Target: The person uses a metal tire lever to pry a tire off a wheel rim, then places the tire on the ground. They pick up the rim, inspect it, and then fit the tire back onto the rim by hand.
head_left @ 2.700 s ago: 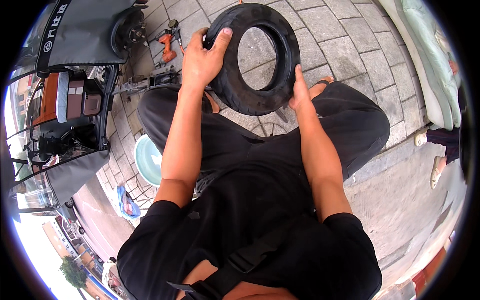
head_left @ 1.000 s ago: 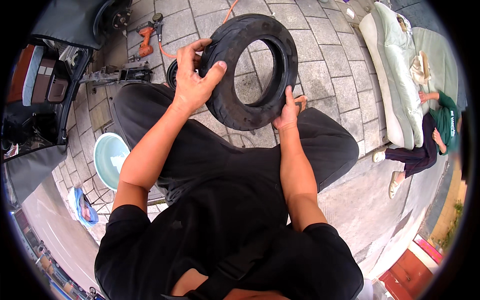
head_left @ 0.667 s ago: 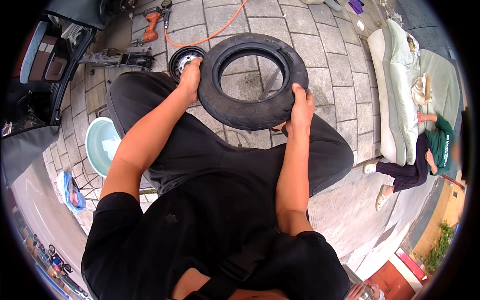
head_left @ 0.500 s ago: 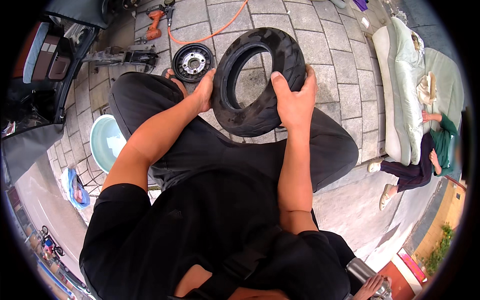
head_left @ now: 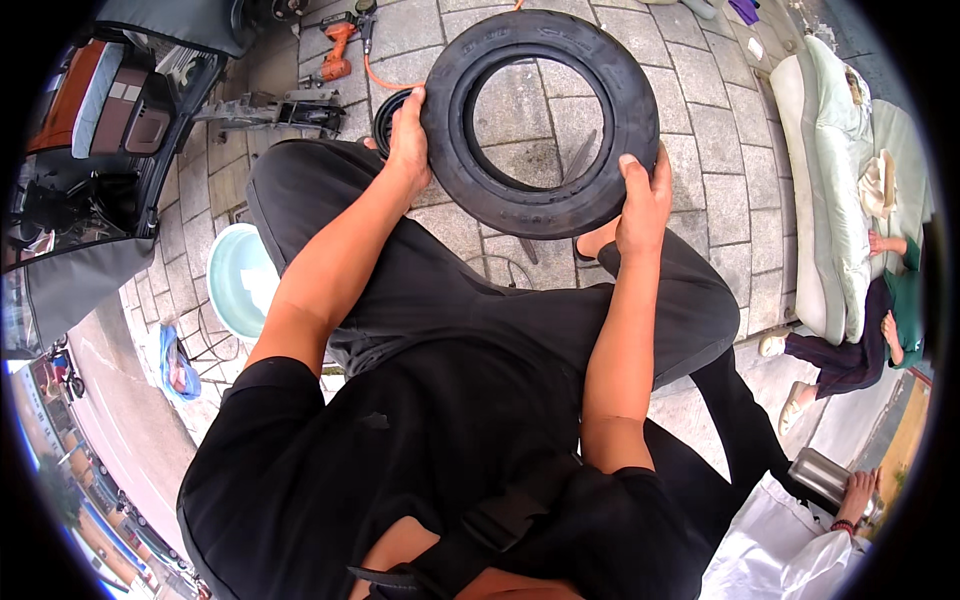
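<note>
A black rubber tyre point(head_left: 633, 110) is held up between my two hands, its sidewall turned toward me. My left hand point(head_left: 408, 145) grips its left edge, thumb on the near side. On the lower right edge, my right hand point(head_left: 643, 205) is closed around the tread. Behind the tyre's left side, a small black wheel rim point(head_left: 384, 124) lies on the paving, mostly hidden. Through the tyre's hole, a long dark flat bar point(head_left: 578, 160) shows on the ground.
An orange power tool point(head_left: 338, 50) and an orange hose point(head_left: 385, 80) lie ahead-left. A pale green basin point(head_left: 232, 285) and blue plastic bag point(head_left: 180, 370) are left. Cushions point(head_left: 815, 180) and a person in green point(head_left: 905, 310) are right. Someone in white holds a metal flask point(head_left: 820, 474).
Both hands have lifted the tyre up and rightward and turned its sidewall to face me. It now covers most of the rim. The person in white has come into view.
</note>
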`<state>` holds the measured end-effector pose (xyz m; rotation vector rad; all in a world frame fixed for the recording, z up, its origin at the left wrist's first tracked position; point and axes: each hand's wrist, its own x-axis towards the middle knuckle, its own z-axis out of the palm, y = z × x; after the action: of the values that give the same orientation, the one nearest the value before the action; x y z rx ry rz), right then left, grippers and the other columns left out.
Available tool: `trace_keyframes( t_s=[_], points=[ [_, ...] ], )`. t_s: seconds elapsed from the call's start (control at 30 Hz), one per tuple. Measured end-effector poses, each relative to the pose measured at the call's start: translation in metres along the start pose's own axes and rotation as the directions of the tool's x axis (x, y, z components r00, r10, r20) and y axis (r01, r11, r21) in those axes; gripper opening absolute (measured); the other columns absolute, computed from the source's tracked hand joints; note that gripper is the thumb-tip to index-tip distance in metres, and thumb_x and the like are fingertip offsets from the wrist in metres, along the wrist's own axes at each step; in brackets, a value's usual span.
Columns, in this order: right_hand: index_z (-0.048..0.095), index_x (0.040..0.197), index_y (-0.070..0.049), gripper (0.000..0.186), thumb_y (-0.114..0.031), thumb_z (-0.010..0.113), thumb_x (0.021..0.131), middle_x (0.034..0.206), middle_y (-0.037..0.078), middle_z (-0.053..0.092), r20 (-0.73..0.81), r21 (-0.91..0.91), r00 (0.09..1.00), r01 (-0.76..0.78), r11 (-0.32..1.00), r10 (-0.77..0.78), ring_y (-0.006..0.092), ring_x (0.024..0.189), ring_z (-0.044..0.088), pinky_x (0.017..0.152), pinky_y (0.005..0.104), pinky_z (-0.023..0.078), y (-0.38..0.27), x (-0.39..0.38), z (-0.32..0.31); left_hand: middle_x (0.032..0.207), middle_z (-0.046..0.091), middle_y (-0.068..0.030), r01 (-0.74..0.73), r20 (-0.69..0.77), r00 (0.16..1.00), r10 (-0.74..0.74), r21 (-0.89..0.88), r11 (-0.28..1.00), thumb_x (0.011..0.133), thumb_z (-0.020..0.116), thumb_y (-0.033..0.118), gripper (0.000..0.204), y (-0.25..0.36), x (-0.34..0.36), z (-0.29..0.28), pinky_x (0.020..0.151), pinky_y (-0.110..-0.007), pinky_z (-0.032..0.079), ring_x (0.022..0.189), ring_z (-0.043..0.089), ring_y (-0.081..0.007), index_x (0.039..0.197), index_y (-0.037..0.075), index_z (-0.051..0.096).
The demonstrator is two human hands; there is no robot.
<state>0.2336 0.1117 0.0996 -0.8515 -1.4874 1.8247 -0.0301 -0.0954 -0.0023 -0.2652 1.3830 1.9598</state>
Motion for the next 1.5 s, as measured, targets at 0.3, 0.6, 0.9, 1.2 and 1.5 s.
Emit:
trace_keyframes(
  t_s=[0.3, 0.6, 0.9, 1.2, 1.5],
  points=[
    [0.045, 0.16, -0.006, 0.088, -0.066, 0.068, 0.1, 0.155, 0.01, 0.057, -0.112, 0.399, 0.792, -0.517, 0.757, 0.6, 0.0327, 0.142, 0.055, 0.117, 0.0506, 0.05, 0.065, -0.024, 0.004, 0.102, 0.052, 0.0027, -0.485, 0.531, 0.76, 0.375, 0.078, 0.871, 0.094, 0.088, 0.026, 0.067, 0.042, -0.07, 0.049, 0.09, -0.025, 0.045, 0.096, 0.05, -0.0064, 0.144, -0.004, 0.054],
    [0.053, 0.151, -0.007, 0.066, -0.048, 0.07, 0.102, 0.149, 0.014, 0.061, -0.016, 0.441, 0.836, -0.486, 0.755, 0.548, 0.0368, 0.13, 0.062, 0.112, 0.057, 0.051, 0.076, -0.029, -0.013, 0.115, 0.07, -0.0127, -0.054, 0.11, 0.993, 0.039, 0.145, 0.988, 0.095, 0.075, 0.04, 0.059, 0.035, -0.025, 0.04, 0.09, -0.034, 0.056, 0.1, 0.068, -0.0181, 0.13, -0.005, 0.062],
    [0.044, 0.147, 0.002, 0.077, -0.025, 0.082, 0.086, 0.142, 0.023, 0.056, -0.365, 0.081, 0.795, -0.492, 0.867, 0.485, 0.0358, 0.115, 0.068, 0.094, 0.0501, 0.063, 0.108, -0.017, 0.015, 0.139, 0.064, -0.0254, -0.338, 0.347, 0.931, 0.114, 0.937, -0.088, 0.094, 0.073, 0.044, 0.063, 0.001, -0.035, 0.004, 0.102, -0.051, 0.055, 0.123, 0.067, -0.043, 0.142, 0.004, 0.061],
    [0.048, 0.152, 0.01, 0.097, -0.032, 0.09, 0.076, 0.139, 0.026, 0.063, -0.436, -0.603, 0.884, -0.427, 0.674, 0.17, 0.0371, 0.126, 0.064, 0.1, 0.0477, 0.057, 0.14, 0.008, -0.021, 0.125, 0.075, -0.0157, -0.616, 0.459, 0.729, -0.508, 0.764, -0.192, 0.096, 0.075, 0.041, 0.057, -0.02, -0.055, 0.012, 0.096, -0.051, 0.056, 0.118, 0.071, -0.0374, 0.143, 0.01, 0.063],
    [0.041, 0.158, 0.011, 0.11, -0.047, 0.087, 0.077, 0.147, 0.031, 0.06, -0.158, -0.776, 0.988, -0.122, 0.618, -0.004, 0.0384, 0.134, 0.062, 0.116, 0.0407, 0.045, 0.042, 0.037, 0.067, 0.113, 0.077, -0.0151, -0.609, 0.516, 0.765, -0.386, 0.774, -0.172, 0.098, 0.072, 0.041, 0.052, -0.002, -0.057, 0.025, 0.09, -0.052, 0.058, 0.109, 0.074, -0.0382, 0.137, 0.007, 0.064]
  ],
)
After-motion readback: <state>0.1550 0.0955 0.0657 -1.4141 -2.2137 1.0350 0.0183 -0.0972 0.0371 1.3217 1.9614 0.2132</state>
